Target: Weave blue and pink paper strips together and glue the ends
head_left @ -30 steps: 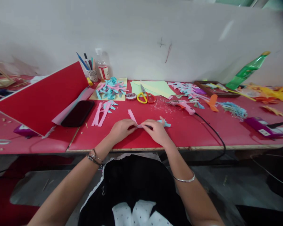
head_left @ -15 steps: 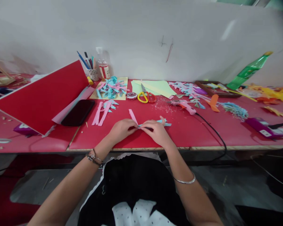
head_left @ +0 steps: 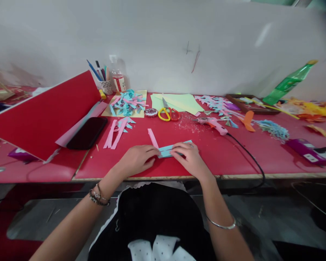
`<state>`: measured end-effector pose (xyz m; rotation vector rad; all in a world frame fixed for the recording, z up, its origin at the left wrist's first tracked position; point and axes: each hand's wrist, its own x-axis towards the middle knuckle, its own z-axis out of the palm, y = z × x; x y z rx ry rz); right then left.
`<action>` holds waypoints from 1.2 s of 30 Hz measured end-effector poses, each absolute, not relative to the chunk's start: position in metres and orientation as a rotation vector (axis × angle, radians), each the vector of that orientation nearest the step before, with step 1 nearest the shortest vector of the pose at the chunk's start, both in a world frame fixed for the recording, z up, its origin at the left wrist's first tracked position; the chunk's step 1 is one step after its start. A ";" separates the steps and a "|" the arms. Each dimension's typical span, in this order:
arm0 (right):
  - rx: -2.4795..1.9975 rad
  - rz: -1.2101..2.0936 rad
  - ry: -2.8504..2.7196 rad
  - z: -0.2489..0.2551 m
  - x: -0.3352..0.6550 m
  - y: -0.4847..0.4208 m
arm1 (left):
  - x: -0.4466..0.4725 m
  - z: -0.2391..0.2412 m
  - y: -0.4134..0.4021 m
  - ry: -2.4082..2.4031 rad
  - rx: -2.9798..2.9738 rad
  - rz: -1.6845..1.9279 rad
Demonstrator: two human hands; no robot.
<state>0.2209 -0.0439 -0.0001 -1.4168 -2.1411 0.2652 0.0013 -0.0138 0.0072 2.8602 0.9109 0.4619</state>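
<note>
Two light blue paper strips [head_left: 165, 151] lie nearly side by side on the red tabletop, between my hands. The fingertips of my left hand [head_left: 141, 158] touch their left end, with the thumb held apart from the fingers. My right hand [head_left: 189, 157] has its fingers and thumb on the right part of the strips and covers some of it. A single pink paper strip [head_left: 152, 137] lies just beyond my left fingertips. Farther left are more pink strips [head_left: 116, 135] with small blue cut pieces.
Yellow-and-red-handled scissors [head_left: 168, 114] rest near pale green paper [head_left: 187, 103]. A pink glue gun [head_left: 213, 124] lies at right, its black cord crossing the table edge. A phone [head_left: 88, 133] and a red board [head_left: 49, 116] stand left. A green bottle [head_left: 289, 83] leans at back right.
My fingers were close together, pinching the paper; now my hands are farther apart and the blue strips show flat between them. My left thumb has come away from its fingers.
</note>
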 end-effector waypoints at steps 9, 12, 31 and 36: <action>-1.581 0.147 -2.175 0.001 0.231 -0.044 | -0.008 0.010 -0.020 0.801 2.942 0.429; -1.622 0.176 -2.168 0.003 0.232 -0.044 | -0.007 0.010 -0.020 0.801 2.948 0.429; -1.627 0.391 -2.024 0.026 0.251 -0.030 | -0.007 0.010 -0.020 0.787 2.917 0.464; -1.646 0.317 -1.922 0.028 0.248 -0.030 | -0.007 0.009 -0.020 0.789 2.898 0.470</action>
